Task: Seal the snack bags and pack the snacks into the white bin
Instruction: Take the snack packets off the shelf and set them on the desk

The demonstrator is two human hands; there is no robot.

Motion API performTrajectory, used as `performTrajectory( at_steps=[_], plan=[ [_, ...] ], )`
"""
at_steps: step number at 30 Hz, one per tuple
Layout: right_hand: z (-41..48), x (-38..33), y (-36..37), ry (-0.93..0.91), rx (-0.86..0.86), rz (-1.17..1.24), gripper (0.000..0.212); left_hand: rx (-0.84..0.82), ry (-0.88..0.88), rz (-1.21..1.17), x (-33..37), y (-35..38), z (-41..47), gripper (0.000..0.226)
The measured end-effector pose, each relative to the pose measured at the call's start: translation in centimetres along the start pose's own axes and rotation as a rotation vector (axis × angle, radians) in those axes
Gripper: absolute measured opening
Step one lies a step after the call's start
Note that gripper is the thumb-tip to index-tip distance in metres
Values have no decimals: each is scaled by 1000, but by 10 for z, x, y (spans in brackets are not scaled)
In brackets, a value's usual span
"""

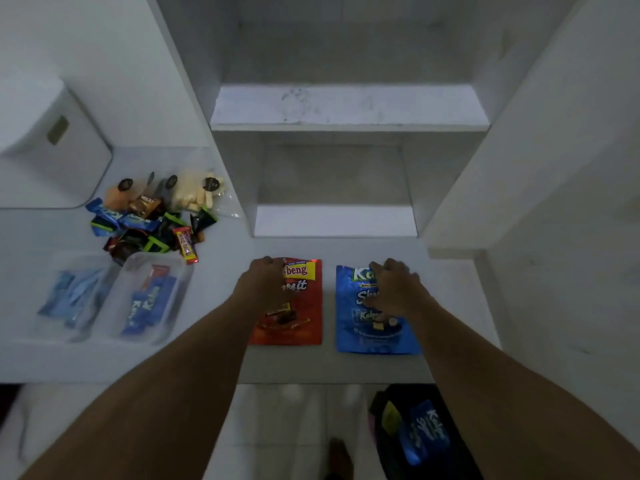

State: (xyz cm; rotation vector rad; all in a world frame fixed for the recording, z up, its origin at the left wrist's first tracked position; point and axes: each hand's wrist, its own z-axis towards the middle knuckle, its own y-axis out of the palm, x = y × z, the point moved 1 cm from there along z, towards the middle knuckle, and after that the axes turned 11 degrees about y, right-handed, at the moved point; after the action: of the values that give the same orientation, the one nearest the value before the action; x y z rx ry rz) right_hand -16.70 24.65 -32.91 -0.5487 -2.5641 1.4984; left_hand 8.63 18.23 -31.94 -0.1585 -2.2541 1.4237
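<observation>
1. Left grip (268, 284) lies on the red bag's (294, 327) top edge, likely to seal it; pinching or pressing, cannot tell.
2. Right grip (394, 289), fingers flat, presses the blue bag (374, 337).
3. Bags lie flat on the surface (329, 365); bin (52, 161) well left.

The red bag (308, 317) carries a yellow banner with red letters, white script and a dark chocolate picture. Just right of it, the blue bag (367, 337) shows white and green lettering. Left of the red bag, clear trays (138, 259) hold blue packets with white print. Beyond them, the pile (149, 223) mixes blue, black-and-green, red-and-yellow, orange and cream wrappers. Farther left, the bin (69, 161) is white with a brass-coloured tag.
</observation>
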Motion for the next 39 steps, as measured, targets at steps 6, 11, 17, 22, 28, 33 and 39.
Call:
performTrajectory(
  at_steps=[6, 11, 17, 22, 28, 33, 39],
  plan=[
    [26, 11, 4, -8, 19, -1, 98, -19, -70, 67, -8, 20, 13, 100],
    [36, 13, 7, -19, 2, 21, 103, -43, -118, 14, -7, 17, 22, 111],
    [41, 15, 4, -82, -17, 72, 84, -17, -79, 66, -10, 10, 28, 63],
    [34, 18, -8, -43, -13, 47, 41, 0, -69, 43, -10, -2, 20, 24],
    [3, 17, -37, -46, 59, 105, 25, 55, 43, 15, 4, -39, 8, 14],
    [-52, 19, -61, -46, 96, 206, 49, 63, 229, -31, 25, -79, -12, 46],
    [-136, 32, -72, 80, 219, 272, 57, 110, 411, 15, 57, -110, -48, 47]
  ],
)
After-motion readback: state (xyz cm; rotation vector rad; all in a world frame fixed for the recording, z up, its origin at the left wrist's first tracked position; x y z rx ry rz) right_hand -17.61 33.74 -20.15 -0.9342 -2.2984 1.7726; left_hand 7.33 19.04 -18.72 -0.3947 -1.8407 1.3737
